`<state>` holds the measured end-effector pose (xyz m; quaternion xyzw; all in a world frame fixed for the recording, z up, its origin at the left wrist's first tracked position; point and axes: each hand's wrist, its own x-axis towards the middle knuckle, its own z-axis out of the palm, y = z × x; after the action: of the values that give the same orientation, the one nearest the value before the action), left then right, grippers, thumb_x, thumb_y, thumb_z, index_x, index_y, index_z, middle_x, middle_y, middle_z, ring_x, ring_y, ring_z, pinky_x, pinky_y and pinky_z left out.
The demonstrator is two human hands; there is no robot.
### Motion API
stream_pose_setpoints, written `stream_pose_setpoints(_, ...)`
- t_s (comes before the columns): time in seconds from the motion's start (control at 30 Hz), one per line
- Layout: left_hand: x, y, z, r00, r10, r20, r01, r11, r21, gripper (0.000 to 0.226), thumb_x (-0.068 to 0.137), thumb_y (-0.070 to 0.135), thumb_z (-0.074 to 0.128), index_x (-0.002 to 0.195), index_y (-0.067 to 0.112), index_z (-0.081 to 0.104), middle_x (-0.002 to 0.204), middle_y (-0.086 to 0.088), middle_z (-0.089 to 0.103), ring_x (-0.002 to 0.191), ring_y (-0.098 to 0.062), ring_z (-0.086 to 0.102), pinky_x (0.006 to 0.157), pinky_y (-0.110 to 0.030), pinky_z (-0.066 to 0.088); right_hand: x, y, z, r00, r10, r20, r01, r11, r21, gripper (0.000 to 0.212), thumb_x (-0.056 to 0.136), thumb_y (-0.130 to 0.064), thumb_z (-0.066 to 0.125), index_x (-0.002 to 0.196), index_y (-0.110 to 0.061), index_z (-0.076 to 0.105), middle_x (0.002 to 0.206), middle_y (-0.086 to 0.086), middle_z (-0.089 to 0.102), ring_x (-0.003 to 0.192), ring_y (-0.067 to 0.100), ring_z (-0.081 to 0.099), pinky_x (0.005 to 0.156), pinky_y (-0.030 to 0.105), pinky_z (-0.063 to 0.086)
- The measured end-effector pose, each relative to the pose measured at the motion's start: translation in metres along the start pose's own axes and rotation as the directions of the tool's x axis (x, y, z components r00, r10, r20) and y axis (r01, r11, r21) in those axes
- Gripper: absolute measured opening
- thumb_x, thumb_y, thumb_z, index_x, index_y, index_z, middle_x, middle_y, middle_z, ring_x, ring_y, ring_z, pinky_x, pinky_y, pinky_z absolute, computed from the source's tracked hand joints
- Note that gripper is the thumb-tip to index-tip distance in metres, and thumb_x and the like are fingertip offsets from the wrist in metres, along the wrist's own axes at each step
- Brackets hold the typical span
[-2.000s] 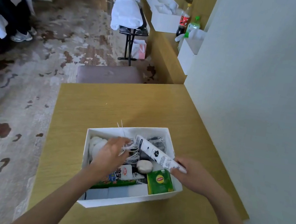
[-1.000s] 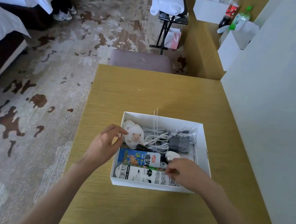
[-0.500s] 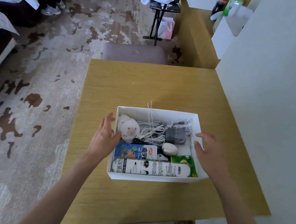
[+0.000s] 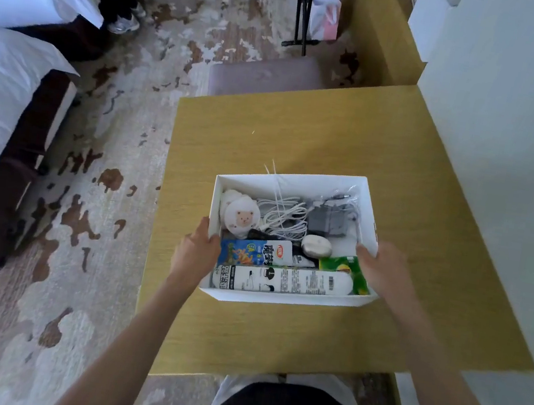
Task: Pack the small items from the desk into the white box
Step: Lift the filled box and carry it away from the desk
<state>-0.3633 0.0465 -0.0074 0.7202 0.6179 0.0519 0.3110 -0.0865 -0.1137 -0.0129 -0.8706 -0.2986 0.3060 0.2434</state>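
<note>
All the small things sit in the white box point(image 4: 297, 177); the desk point(image 4: 337, 136) looks bare. The left hand point(image 4: 197, 254) and right hand point(image 4: 383, 271) press on its two sides.

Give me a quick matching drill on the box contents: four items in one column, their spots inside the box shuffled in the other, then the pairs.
Items:
1. sheep plush
2. grey adapter
3. green tea packet
4. white tube

Places in the white box:
A. along the near wall
B. far left corner
C. near right, by the right hand
D. far right area

Pairs: 1-B, 2-D, 3-C, 4-A
</note>
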Motion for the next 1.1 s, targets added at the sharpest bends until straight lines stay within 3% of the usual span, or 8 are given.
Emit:
stream_pose_setpoints(0.1, -0.001, 0.005, -0.001, 0.999, -0.034, -0.013, 0.035, 0.997, 0.063, 0.025, 0.086, 0.016, 0.046, 0.11, 0.015, 0.054, 0.073, -0.001, 0.057, 0.067, -0.025, 0.056, 0.052, -0.025, 0.039, 0.001, -0.003, -0.003, 1.0, -0.006, -0.025, 0.004, 0.995, -0.097, 0.04, 0.098, -0.029, 0.043, 0.061, -0.014, 0.045, 0.053, 0.0, 0.043, 0.045, 0.013, 0.04, 0.044, 0.026, 0.029)
stream_pose_setpoints(0.2, 0.001, 0.008, -0.004, 0.998, -0.07, -0.004, 0.07, 0.991, 0.114, 0.019, 0.087, 0.018, 0.049, 0.1, 0.008, 0.06, 0.073, -0.008, 0.058, 0.069, -0.029, 0.058, 0.055, -0.026, 0.041, -0.002, -0.007, -0.007, 0.995, -0.075, -0.066, 0.064, 0.985, -0.162, 0.042, 0.098, -0.019, 0.045, 0.056, -0.014, 0.043, 0.049, 0.0, 0.043, 0.041, 0.012, 0.039, 0.039, 0.025, 0.029)
stream_pose_setpoints(0.3, 0.003, 0.009, -0.004, 0.998, -0.055, 0.007, 0.054, 0.99, 0.127, 0.015, 0.088, 0.015, 0.05, 0.091, 0.005, 0.061, 0.064, -0.002, 0.055, 0.057, -0.02, 0.053, 0.047, -0.021, 0.034, -0.003, -0.007, -0.009, 0.996, -0.089, -0.032, 0.082, 0.98, -0.182, 0.042, 0.097, -0.015, 0.047, 0.055, -0.012, 0.045, 0.048, 0.0, 0.044, 0.039, 0.012, 0.04, 0.036, 0.024, 0.029)
stream_pose_setpoints(0.53, -0.006, -0.019, -0.011, 0.993, -0.105, -0.049, 0.107, 0.993, 0.053, 0.019, 0.086, 0.013, 0.05, 0.089, -0.003, 0.06, 0.076, -0.017, 0.063, 0.069, -0.032, 0.061, 0.056, -0.035, 0.049, 0.004, -0.032, -0.008, 0.981, -0.187, 0.05, 0.194, 0.94, -0.28, 0.042, 0.098, -0.02, 0.047, 0.057, -0.013, 0.047, 0.046, -0.004, 0.039, 0.035, 0.008, 0.036, 0.037, 0.02, 0.028)
stream_pose_setpoints(0.67, -0.023, -0.068, -0.034, 0.973, -0.173, -0.15, 0.174, 0.985, -0.006, 0.017, 0.084, 0.015, 0.051, 0.08, 0.0, 0.058, 0.067, -0.012, 0.06, 0.063, -0.031, 0.059, 0.047, -0.028, 0.043, 0.004, -0.078, 0.019, 0.958, -0.263, 0.114, 0.286, 0.912, -0.295, 0.039, 0.1, -0.023, 0.046, 0.063, -0.01, 0.051, 0.048, -0.004, 0.043, 0.037, 0.01, 0.038, 0.039, 0.024, 0.031)
stream_pose_setpoints(0.87, -0.043, -0.17, -0.104, 0.896, -0.297, -0.329, 0.281, 0.955, -0.098, 0.015, 0.083, 0.014, 0.051, 0.07, 0.007, 0.05, 0.055, 0.002, 0.048, 0.049, -0.011, 0.044, 0.042, -0.021, 0.028, -0.027, -0.176, 0.106, 0.883, -0.432, 0.186, 0.469, 0.834, -0.291, 0.043, 0.1, -0.024, 0.046, 0.058, -0.012, 0.045, 0.046, -0.005, 0.04, 0.035, 0.009, 0.037, 0.038, 0.021, 0.028)
stream_pose_setpoints(1.03, -0.064, -0.283, -0.172, 0.832, -0.396, -0.389, 0.371, 0.918, -0.142, 0.017, 0.083, 0.013, 0.05, 0.077, -0.001, 0.059, 0.068, -0.013, 0.06, 0.059, -0.029, 0.054, 0.051, -0.028, 0.036, -0.076, -0.26, 0.207, 0.819, -0.511, 0.262, 0.571, 0.767, -0.291, 0.045, 0.1, -0.024, 0.044, 0.057, -0.01, 0.042, 0.048, 0.0, 0.042, 0.041, 0.016, 0.04, 0.045, 0.029, 0.031)
stream_pose_setpoints(1.1, -0.079, -0.328, -0.193, 0.796, -0.447, -0.408, 0.413, 0.894, -0.174, 0.016, 0.083, 0.014, 0.05, 0.077, 0.001, 0.057, 0.066, -0.01, 0.057, 0.057, -0.027, 0.05, 0.052, -0.028, 0.034, -0.099, -0.291, 0.248, 0.791, -0.536, 0.294, 0.609, 0.735, -0.298, 0.046, 0.1, -0.025, 0.043, 0.056, -0.009, 0.041, 0.048, 0.002, 0.043, 0.043, 0.021, 0.043, 0.048, 0.032, 0.033)
